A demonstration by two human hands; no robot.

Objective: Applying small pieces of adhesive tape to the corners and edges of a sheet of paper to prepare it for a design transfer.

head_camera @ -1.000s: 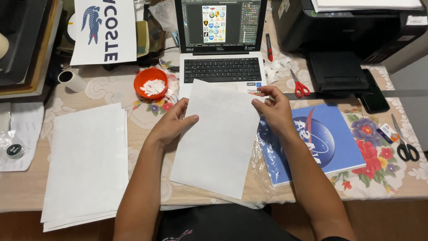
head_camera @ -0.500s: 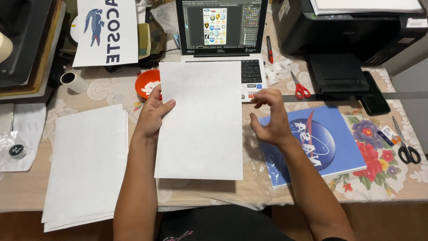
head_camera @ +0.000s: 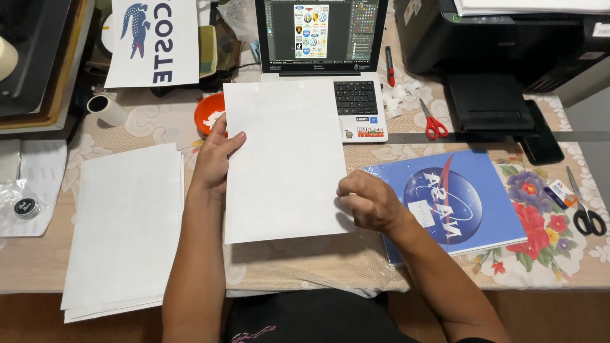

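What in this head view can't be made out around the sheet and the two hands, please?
- Laptop keyboard: mostly hidden by the sheet.
- Right hand: fingertips curl under at the sheet's edge, so its grip is unclear.
- Orange bowl: partly covered by the left hand and the sheet.
- Printer: cut off by the top edge.
- Paper stack: sheet count too fine to tell.

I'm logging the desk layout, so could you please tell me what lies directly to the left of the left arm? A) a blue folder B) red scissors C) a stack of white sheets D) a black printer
C: the stack of white sheets lies on the table just left of the left hand, which holds a single sheet.
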